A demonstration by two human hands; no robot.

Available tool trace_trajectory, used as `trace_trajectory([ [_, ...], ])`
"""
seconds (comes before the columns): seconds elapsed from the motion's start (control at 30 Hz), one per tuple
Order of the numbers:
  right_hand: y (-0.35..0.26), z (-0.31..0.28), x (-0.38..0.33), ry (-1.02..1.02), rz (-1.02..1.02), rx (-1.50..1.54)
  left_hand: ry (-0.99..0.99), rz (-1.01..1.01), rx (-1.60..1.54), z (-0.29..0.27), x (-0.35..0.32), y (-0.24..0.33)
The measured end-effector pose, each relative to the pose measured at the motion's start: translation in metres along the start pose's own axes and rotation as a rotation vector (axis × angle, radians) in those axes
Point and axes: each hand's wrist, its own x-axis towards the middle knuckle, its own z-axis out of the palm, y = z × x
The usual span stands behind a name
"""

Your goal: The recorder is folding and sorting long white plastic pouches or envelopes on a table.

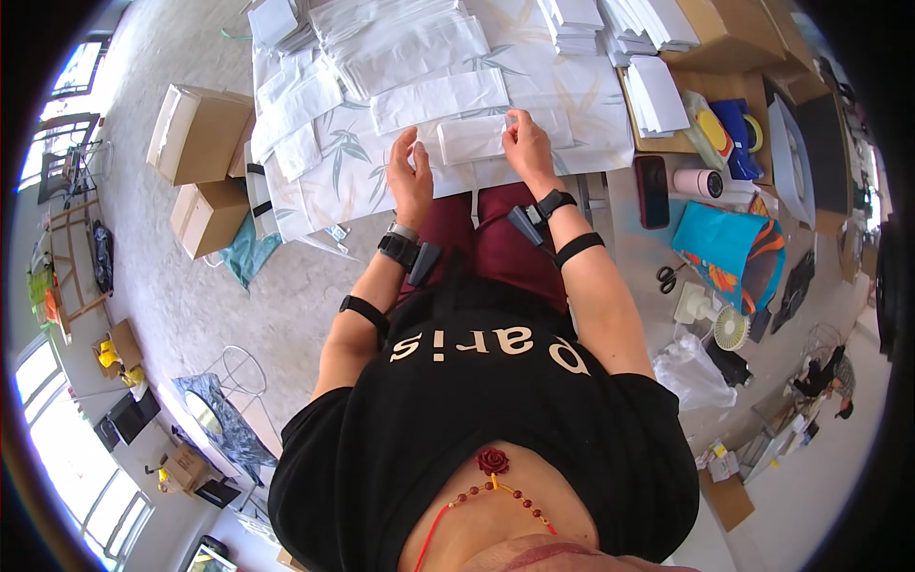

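A flat strip of thin white film, perhaps a folded plastic bag (470, 140), lies on the patterned tablecloth (334, 195) near the table's front edge. My right hand (530, 153) is closed at its right part, fingers pinched together on the strip. Just off its left end, my left hand (411, 178) is held with thumb and fingers apart and nothing between them. A similar white strip (440, 100) lies directly beyond. Farther back is a wide pile of white strips (405, 52), with more strips (303, 100) spread to the left.
Stacks of folded white paper (658, 95) stand at the right, beside an open cardboard box (729, 38). A dark phone (652, 193), a pink cup (699, 183), scissors (670, 275) and a small fan (731, 328) lie to the right. Cardboard boxes (195, 133) flank the table's left side.
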Motion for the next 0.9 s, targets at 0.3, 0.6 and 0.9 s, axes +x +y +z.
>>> trace_trajectory([
  [0.3, 0.001, -0.002, 0.003, -0.029, -0.042, -0.045, -0.393, 0.415, 0.581, 0.015, -0.006, -0.004],
  [0.6, 0.001, -0.003, 0.004, -0.057, -0.017, -0.045, -0.476, 0.478, 0.702, 0.014, -0.005, -0.009],
  [0.9, 0.005, 0.000, 0.004, -0.039, -0.056, -0.067, -0.504, 0.511, 0.801, 0.011, -0.009, -0.015],
])
